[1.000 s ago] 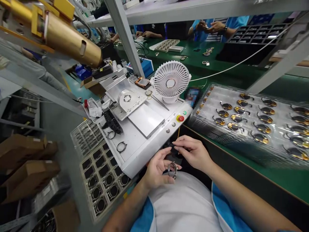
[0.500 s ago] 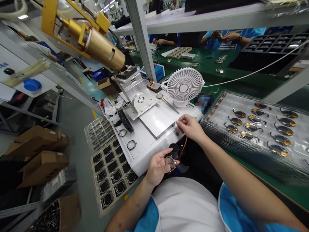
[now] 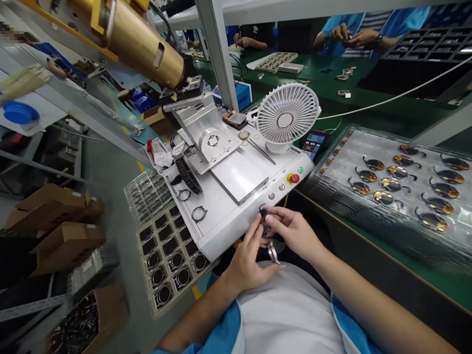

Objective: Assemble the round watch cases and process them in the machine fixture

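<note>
Close to my body, below the white machine's front edge, my two hands meet. My left hand (image 3: 250, 260) is closed around a silver ring-shaped watch case (image 3: 273, 253), which rests between its thumb and palm. Its fingertips also touch a small dark watch screen (image 3: 263, 213) with a thin curled tail at its top. My right hand (image 3: 295, 230) pinches that screen from the right between thumb and forefinger. Fingers hide much of the screen.
The white machine (image 3: 221, 231) carries a metal plate (image 3: 241, 177), dark rings (image 3: 199, 213), tweezers (image 3: 263, 151) and a fan (image 3: 287, 118). A red stop button (image 3: 294, 178) sits on its front. Trays of parts flank it: a left tray (image 3: 177, 297) and a right tray (image 3: 398, 216). Co-workers' hands (image 3: 350, 37) work beyond.
My right hand has come down from the machine's front panel to my left hand and now pinches the dark screen. The watch case has turned nearly edge-on in my left hand.
</note>
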{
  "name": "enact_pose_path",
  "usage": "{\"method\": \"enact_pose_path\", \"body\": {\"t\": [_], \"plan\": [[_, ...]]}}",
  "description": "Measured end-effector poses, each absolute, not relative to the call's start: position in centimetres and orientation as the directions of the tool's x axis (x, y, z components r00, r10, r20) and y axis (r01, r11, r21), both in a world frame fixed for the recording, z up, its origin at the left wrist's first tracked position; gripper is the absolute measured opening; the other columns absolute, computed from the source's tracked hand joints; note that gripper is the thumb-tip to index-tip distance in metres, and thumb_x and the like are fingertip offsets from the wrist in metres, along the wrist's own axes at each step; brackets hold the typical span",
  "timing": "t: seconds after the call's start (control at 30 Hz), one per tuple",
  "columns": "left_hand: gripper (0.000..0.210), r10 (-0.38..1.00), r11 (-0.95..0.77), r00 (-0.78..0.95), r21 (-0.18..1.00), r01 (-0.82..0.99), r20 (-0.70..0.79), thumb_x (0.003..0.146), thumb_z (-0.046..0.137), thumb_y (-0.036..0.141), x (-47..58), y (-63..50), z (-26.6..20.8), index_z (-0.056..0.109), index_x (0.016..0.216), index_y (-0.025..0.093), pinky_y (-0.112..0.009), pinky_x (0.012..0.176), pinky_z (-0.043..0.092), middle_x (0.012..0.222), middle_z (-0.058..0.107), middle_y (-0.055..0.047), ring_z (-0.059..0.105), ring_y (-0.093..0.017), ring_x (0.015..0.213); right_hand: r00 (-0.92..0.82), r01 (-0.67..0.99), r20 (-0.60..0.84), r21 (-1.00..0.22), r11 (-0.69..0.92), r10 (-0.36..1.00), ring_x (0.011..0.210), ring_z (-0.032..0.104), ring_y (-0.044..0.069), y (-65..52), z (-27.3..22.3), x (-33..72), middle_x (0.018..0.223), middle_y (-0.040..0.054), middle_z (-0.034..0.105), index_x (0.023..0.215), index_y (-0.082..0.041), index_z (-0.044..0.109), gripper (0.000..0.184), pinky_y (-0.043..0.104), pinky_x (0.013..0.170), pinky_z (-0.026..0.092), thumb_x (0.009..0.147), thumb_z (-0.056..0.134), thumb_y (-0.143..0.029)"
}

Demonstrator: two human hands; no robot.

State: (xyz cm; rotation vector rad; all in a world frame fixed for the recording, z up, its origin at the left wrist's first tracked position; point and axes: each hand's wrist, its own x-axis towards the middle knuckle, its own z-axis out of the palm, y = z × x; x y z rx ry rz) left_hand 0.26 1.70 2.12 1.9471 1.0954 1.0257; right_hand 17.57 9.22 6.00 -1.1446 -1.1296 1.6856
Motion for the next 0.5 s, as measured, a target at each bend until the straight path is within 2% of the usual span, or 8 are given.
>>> {"method": "enact_pose_path", "body": {"t": [0.1, 0.2, 0.3, 0.4, 0.5], "plan": [[0.114, 0.867, -0.423, 0.42, 0.844, 0.331, 0.27, 0.077, 0.088, 0.029, 0.8, 2.2, 2.2, 0.016, 0.167, 0.03, -0.049, 0.094, 0.066, 0.171, 0.023, -0.024, 0.074, -0.036, 0.116, -0.211, -0.218, -0.25, -0.93, -0.295, 0.945, 0.068, 0.068, 0.018, 8.3, 5.8, 17.7, 0.083, 0.0063, 0.075, 0.108, -0.016, 0.072, 0.057, 0.031, 0.064, 0.058, 0.072, 0.086, -0.058], [0.109, 0.885, -0.34, 0.376, 0.933, 0.119, 0.275, 0.072, 0.092, 0.024, 0.9, 2.5, 2.6, 0.031, 0.162, 0.032, -0.045, 0.092, 0.066, 0.174, 0.015, -0.024, 0.076, -0.034, 0.11, -0.22, -0.234, -0.235, -0.93, -0.285, 0.947, 0.064, 0.066, 0.016, 8.6, 6.2, 18.8, 0.074, 0.003, 0.071, 0.097, -0.017, 0.072, 0.046, 0.029, 0.063, 0.058, 0.073, 0.086, -0.053], [0.107, 0.9, -0.279, 0.347, 0.96, -0.005, 0.263, 0.067, 0.095, 0.02, 0.8, 2.7, 2.8, 0.039, 0.158, 0.032, -0.045, 0.092, 0.066, 0.174, 0.009, -0.025, 0.077, -0.034, 0.108, -0.24, -0.184, -0.247, -0.938, -0.294, 0.939, 0.06, 0.065, 0.015, 8.8, 6.6, 19.8, 0.069, 0.0009, 0.068, 0.091, -0.017, 0.069, 0.042, 0.029, 0.059, 0.058, 0.072, 0.087, -0.051], [0.106, 0.871, -0.319, 0.403, 0.947, 0.028, 0.281, 0.066, 0.095, 0.02, 0.6, 2.8, 2.8, 0.041, 0.157, 0.03, -0.044, 0.09, 0.066, 0.172, 0.019, -0.026, 0.077, -0.034, 0.108, -0.272, -0.134, -0.283, -0.936, -0.327, 0.92, 0.058, 0.065, 0.016, 8.8, 6.7, 20.2, 0.069, 0.0011, 0.068, 0.09, -0.017, 0.069, 0.044, 0.029, 0.057, 0.058, 0.07, 0.089, -0.05], [0.098, 0.847, -0.375, 0.463, 0.911, 0.17, 0.262, 0.072, 0.09, 0.02, 0.5, 2.8, 2.9, 0.042, 0.156, 0.029, -0.048, 0.095, 0.064, 0.169, 0.031, -0.023, 0.075, -0.035, 0.113, -0.32, -0.137, -0.305, -0.922, -0.362, 0.897, 0.061, 0.068, 0.016, 8.8, 6.5, 20.3, 0.074, 0.0033, 0.072, 0.089, -0.016, 0.071, 0.046, 0.029, 0.061, 0.06, 0.065, 0.092, -0.049]]}}
